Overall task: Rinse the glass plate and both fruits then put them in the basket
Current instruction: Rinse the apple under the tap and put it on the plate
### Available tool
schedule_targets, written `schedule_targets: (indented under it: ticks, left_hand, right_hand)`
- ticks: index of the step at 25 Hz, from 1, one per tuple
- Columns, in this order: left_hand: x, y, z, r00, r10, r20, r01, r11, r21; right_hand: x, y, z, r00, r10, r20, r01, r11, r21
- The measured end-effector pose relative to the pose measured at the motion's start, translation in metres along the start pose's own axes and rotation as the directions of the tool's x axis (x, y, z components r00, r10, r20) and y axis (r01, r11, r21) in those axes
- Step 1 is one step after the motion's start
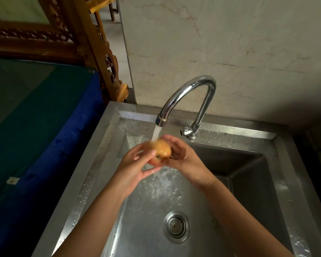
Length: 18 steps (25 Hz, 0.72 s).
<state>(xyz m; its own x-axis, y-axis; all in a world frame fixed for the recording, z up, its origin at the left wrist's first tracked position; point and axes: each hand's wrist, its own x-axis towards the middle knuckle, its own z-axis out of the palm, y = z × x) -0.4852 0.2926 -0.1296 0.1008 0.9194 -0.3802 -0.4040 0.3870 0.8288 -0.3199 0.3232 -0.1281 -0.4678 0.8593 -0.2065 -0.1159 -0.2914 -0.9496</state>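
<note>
Off to the left a blue cloth (50, 138) is draped over something next to the sink (104, 145), and a carved wooden frame (93, 58) is seen behind it. Moving in, the left hand (137, 164) is cupped under and around an apple (160, 152), thumb laid across the front, fingers loosely curled rather than clamped. The apple is held right under the stream from the tap (188, 98), above the basin. It's probably firm and fairly light, but pretty slippery when wet, so it's best gripped around the widest part with both palms, not pinched at the ends. On the right side, the right hand (182, 154) is wrapped against the apple's other flank, fingers bent round it. Only one fruit is seen here; the plate and basket aren't in view. The drain (176, 226) sits lower down in the wet basin.
</note>
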Motion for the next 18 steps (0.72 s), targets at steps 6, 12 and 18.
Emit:
schedule_targets:
  ticks: [6,12,18]
  left_hand:
    - [0.006,-0.004,0.009,0.995,-0.048,-0.09,0.033,0.987,-0.158]
    - [0.011,-0.002,0.015,0.978,-0.165,-0.13,0.111,0.932,-0.345]
    - [0.008,-0.006,0.013,0.969,-0.217,-0.121,0.154,0.907,-0.393]
  right_hand:
    - [0.02,-0.005,-0.017,0.951,0.057,-0.302,-0.114,0.978,-0.176]
    - [0.074,-0.017,-0.04,0.68,0.064,-0.73,-0.365,0.894,-0.261]
    - [0.057,0.016,-0.05,0.624,0.151,-0.767,-0.27,0.962,-0.03]
